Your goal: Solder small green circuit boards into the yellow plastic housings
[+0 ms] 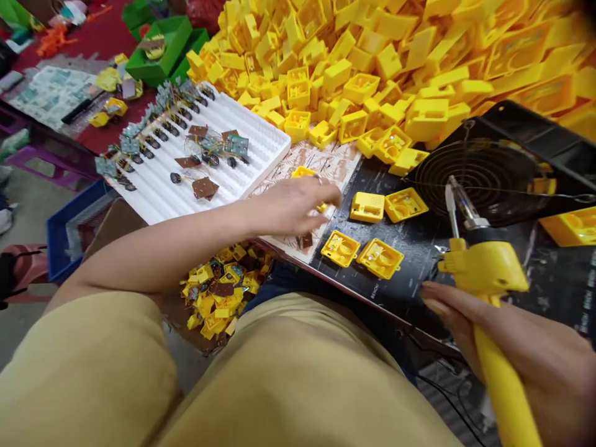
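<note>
My right hand (503, 347) is closed round the yellow handle of a soldering gun (487, 273), whose metal tip points up beside a black fan. My left hand (298, 205) reaches over a patterned mat, fingers curled over a small yellow plastic case (303, 172); the hand is blurred and whether it grips the case is unclear. Several open yellow cases (367, 207) lie on the black work surface (419, 248) between my hands. A white ridged tray (209, 155) to the left carries small circuit boards with wires.
A large heap of yellow plastic cases (372, 56) fills the back of the table. A black fan (479, 177) stands at right. Green bins (161, 49) sit at the far left. A box of assembled yellow parts (223, 288) lies below the table edge by my knees.
</note>
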A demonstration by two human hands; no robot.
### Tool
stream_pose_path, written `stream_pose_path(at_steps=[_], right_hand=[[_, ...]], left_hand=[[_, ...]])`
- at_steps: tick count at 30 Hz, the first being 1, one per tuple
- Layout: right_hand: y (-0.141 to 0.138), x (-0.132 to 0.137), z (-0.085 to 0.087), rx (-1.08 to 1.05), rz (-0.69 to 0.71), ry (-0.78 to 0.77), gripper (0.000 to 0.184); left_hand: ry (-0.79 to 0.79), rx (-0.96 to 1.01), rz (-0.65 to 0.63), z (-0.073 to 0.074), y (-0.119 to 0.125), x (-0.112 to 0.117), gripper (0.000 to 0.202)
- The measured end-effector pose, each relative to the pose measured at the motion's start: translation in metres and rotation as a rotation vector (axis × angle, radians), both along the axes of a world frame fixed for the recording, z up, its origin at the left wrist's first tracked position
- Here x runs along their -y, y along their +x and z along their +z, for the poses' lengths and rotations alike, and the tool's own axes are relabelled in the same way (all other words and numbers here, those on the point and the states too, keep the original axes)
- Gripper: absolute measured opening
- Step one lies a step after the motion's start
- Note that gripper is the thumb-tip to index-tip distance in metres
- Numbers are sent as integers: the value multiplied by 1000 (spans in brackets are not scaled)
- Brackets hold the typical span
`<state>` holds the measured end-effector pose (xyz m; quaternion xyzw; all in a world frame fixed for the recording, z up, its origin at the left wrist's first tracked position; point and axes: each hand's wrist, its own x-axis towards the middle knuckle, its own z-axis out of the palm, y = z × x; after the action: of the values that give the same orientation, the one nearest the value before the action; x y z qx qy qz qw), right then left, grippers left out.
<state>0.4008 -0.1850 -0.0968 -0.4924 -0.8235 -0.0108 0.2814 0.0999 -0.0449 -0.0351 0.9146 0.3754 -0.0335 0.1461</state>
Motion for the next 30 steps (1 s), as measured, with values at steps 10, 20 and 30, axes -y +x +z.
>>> stream_pose_path(at_steps=[10, 20, 30], right_hand=[[-35, -35, -26, -11, 98, 96, 33], [-35, -32, -28, -63, 95, 68, 45], [-23, -23, -27, -93, 65, 92, 37]], left_hand=[[59, 110, -112, -42, -14, -63, 54], [-81, -233, -39, -2, 39, -55, 45], [115, -352, -24, 1, 23, -45, 34]])
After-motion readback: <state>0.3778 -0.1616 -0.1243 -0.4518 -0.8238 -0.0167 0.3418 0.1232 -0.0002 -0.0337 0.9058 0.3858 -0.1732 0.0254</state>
